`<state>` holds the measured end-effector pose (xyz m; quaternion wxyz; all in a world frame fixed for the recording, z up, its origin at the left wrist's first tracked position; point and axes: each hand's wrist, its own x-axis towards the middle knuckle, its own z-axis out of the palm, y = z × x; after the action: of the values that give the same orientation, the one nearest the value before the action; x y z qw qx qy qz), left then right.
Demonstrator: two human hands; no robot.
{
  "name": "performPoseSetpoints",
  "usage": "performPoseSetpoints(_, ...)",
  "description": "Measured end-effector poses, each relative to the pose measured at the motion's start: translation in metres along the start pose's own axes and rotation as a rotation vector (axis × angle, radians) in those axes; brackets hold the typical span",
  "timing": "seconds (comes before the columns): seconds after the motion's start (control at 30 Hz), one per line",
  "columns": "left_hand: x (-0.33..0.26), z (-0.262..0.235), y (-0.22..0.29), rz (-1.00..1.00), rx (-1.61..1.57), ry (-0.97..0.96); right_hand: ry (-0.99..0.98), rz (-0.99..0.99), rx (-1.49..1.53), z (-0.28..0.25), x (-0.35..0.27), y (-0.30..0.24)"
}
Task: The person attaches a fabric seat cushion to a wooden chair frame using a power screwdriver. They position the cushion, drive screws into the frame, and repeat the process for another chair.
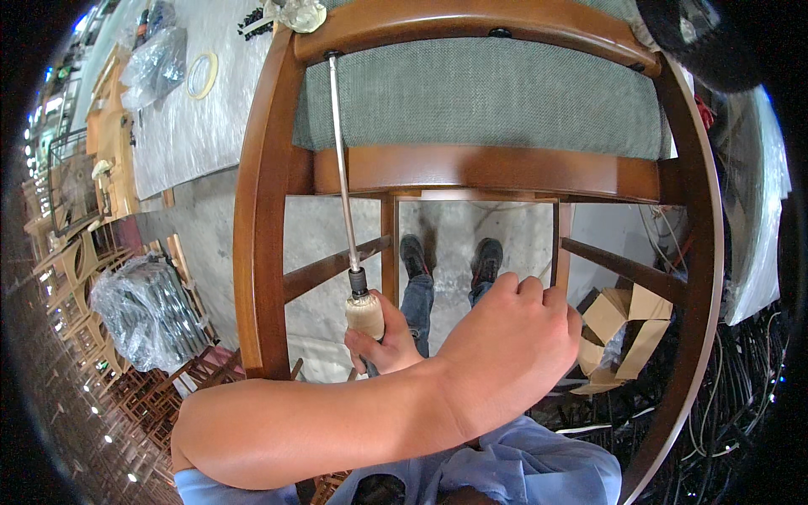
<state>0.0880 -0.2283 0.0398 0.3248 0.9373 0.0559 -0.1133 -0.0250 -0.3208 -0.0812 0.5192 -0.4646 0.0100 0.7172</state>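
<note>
A brown wooden chair frame (261, 219) with a grey-green fabric panel (497, 101) fills the middle. My right hand (391, 341) is wrapped round the cream body of a power screwdriver (365, 316). Its long metal bit runs up across the panel, the tip meeting a dark fitting (333, 55) at the upper left of the frame. Across the front lies my left forearm, hiding my right wrist. My left hand (534, 328) is closed in a fist to the right of the screwdriver; whatever its fingers hold is hidden. Another dark fitting (500, 33) sits along the top rail.
A film-covered table (198, 139) at upper left bears a tape roll (202, 76), a plastic bag (156, 67) and small black parts (252, 23). Wrapped parts (151, 311) and stacked chair frames stand left. An opened cardboard box (627, 324) and dark cables (732, 387) lie right.
</note>
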Motion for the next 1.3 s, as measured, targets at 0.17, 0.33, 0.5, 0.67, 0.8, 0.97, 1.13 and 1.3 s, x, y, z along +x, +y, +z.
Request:
performPoseSetpoints(0.17, 0.000, 0.002, -0.001, -0.004, 0.026, 0.038, -0.037, 0.036, -0.042, -0.004, -0.002, -0.009)
performPoseSetpoints(0.33, 0.004, 0.004, -0.001, 0.008, 0.057, 0.029, 0.012, -0.041, -0.159, -0.007, 0.000, -0.002)
performPoseSetpoints(0.5, 0.005, 0.006, -0.005, 0.019, 0.093, 0.073, 0.104, -0.274, -0.336, -0.006, -0.006, 0.007)
performPoseSetpoints(0.67, 0.007, 0.009, -0.011, 0.007, 0.113, 0.055, -0.071, -0.023, 0.085, -0.014, -0.011, -0.017)
performPoseSetpoints(0.8, 0.010, 0.010, -0.018, -0.040, 0.122, -0.057, 0.018, -0.512, -0.135, 0.004, -0.012, -0.017)
performPoseSetpoints(0.97, 0.001, -0.003, -0.025, -0.056, 0.139, 0.127, -0.035, -0.232, -0.042, -0.006, -0.029, 0.000)
performPoseSetpoints(1.13, -0.057, -0.085, 0.038, 0.070, -0.311, 0.293, -0.099, -0.513, -0.046, -0.022, -0.113, 0.015)
performPoseSetpoints(1.3, -0.208, -0.106, 0.050, -0.153, -0.769, 0.670, -0.493, -0.453, -0.157, 0.023, -0.163, 0.009)
